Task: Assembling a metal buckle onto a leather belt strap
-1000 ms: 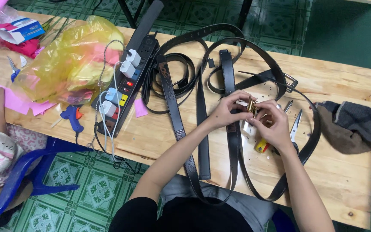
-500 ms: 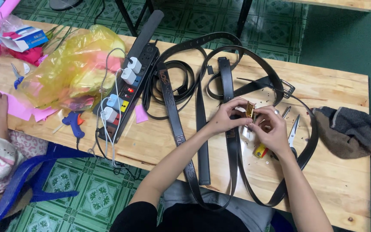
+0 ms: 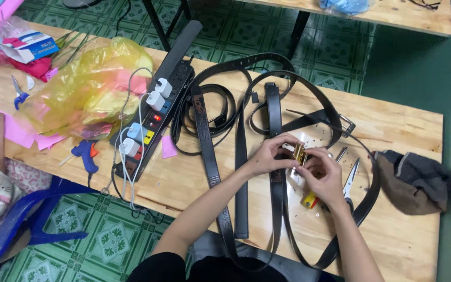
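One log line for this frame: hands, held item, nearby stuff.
left hand: grips gold buckle | right hand: on buckle | under: black belt | nearby: pliers, power strip

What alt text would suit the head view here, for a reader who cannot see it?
Both hands meet over a wooden table, the left hand and right hand pinching a small gold buckle on a black belt among several loose belts. A power strip with plugged chargers and a yellow plastic bag lie to the left, pliers and a dark cloth to the right.
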